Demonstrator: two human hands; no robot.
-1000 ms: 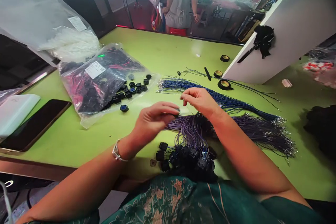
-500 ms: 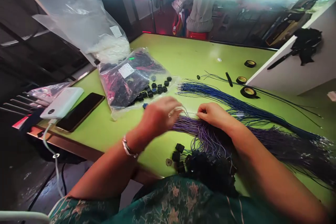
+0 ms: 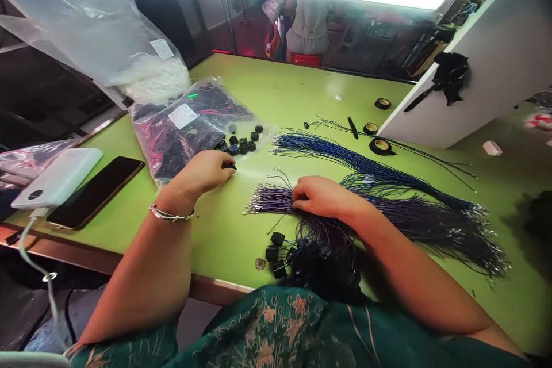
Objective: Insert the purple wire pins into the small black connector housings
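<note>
My left hand [image 3: 206,171] is closed on a small black connector [image 3: 229,166], just in front of the loose black connectors [image 3: 242,145] by the plastic bag [image 3: 166,132]. Over the purple wire bundle [image 3: 269,200], my right hand [image 3: 314,196] has its fingers curled together on the wires; which strands it grips is hidden. A blue wire bundle [image 3: 319,146] lies behind it. Below my right hand, wires run to a heap of black connectors [image 3: 330,270] at the table's front edge.
A phone [image 3: 97,191] and a white power bank [image 3: 58,175] with a cable lie at the left. Rolls of black tape [image 3: 381,146] sit beside a white panel [image 3: 466,98] at the right. A person [image 3: 307,29] is beyond the table [image 3: 267,86].
My left hand has moved left, away from the purple wires, to the loose connectors and now holds one. My right hand rests lower on the bundle. The view has shifted to the right.
</note>
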